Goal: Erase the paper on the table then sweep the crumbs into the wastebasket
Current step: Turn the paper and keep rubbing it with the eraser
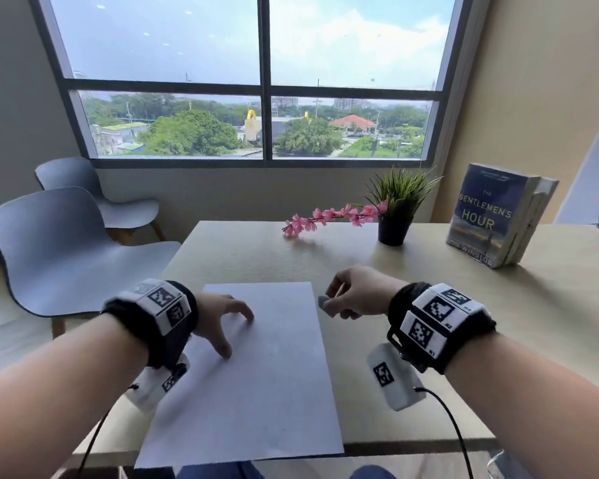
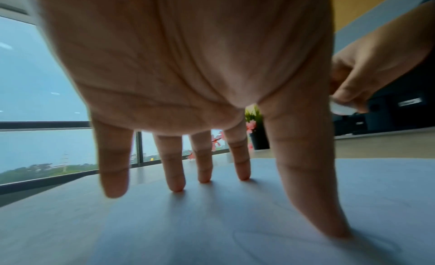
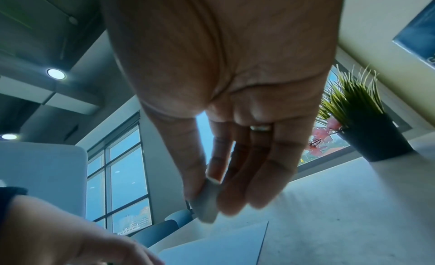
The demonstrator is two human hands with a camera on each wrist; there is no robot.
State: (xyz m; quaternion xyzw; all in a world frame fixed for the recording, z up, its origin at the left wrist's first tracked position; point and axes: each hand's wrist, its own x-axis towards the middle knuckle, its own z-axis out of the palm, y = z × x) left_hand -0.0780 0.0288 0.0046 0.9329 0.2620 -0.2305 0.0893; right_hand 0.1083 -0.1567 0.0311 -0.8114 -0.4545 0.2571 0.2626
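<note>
Left hand (image 1: pixel 222 319): fingers spread and nearly straight, fingertips (image 2: pixel 176 185) and thumb pressed down on the sheet of paper (image 1: pixel 256 375); holds nothing. It sits on the paper's left part, toward the far edge.

Sheet of paper: white, flat on the counter (image 1: pixel 429 305), near edge hanging slightly over the counter's front edge. Faint pencil curves show by the thumb in the left wrist view.

Eraser (image 1: pixel 323 302): small, grey-white, pinched between thumb and forefinger of the right hand (image 1: pixel 357 295); remaining fingers loosely curled alongside, a ring on one. The eraser hangs just off the paper's far right corner, above the counter; whether it touches the surface cannot be told.

Open room: bare counter beyond the paper's far edge and to the right of it.

Far counter, left to right: pink blossom sprig (image 1: pixel 325 217), potted grass plant (image 1: pixel 395 216), upright book (image 1: pixel 488 216).

Off the counter's left edge: two grey chairs (image 1: pixel 66 247).
</note>
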